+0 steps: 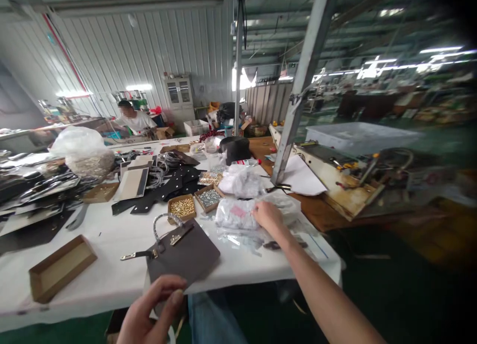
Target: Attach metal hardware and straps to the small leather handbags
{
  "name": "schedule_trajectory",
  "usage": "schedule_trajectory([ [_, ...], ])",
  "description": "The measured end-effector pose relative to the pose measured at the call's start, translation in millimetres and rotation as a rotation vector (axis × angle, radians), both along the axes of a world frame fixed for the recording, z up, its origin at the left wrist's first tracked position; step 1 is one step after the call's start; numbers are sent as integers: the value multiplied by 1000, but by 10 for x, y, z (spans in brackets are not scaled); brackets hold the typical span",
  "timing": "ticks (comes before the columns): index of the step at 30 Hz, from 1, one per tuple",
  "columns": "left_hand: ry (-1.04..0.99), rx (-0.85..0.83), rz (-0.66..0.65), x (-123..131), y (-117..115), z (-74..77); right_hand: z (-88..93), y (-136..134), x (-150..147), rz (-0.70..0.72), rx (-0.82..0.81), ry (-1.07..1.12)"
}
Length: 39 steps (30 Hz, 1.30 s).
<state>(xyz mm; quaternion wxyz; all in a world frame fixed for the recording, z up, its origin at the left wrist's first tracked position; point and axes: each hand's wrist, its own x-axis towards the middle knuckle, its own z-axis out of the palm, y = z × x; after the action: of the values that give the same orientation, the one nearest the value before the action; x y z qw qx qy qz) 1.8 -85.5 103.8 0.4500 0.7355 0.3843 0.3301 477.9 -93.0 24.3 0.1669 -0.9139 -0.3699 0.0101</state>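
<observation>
In the head view, my left hand (154, 309) is at the table's front edge, thumb and forefinger pinched together. Whatever lies between those fingertips is too small to make out. Just beyond them lies a dark grey handbag panel (194, 257) with a grey braided handle (155, 225), a metal clasp (176, 239) and a short black strap (139, 254) with a metal end. My right hand (269, 216) reaches out to the right, its fingers closed on a clear plastic bag (233, 220) of white packets with a pink label. Its fingertips are partly hidden.
Small boxes hold gold rivets (182, 206) and silver pieces (208, 197). An open cardboard box (61, 269) lies at left; black strips (169, 190) lie behind. A metal post (298, 96) rises at right beside a machine (335, 180). A person (136, 118) sits far back.
</observation>
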Motion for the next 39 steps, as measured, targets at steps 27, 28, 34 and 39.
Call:
schedule_trajectory([
  [27,798,559,-623,2417,688,-628,-17,482,595,123,-71,345],
  [28,791,554,-622,2417,705,-630,-30,456,603,108,-53,382],
  [34,754,523,-638,2388,765,-676,37,304,596,14,135,398],
  [39,771,506,-629,2402,726,-731,279,179,627,-37,389,217],
])
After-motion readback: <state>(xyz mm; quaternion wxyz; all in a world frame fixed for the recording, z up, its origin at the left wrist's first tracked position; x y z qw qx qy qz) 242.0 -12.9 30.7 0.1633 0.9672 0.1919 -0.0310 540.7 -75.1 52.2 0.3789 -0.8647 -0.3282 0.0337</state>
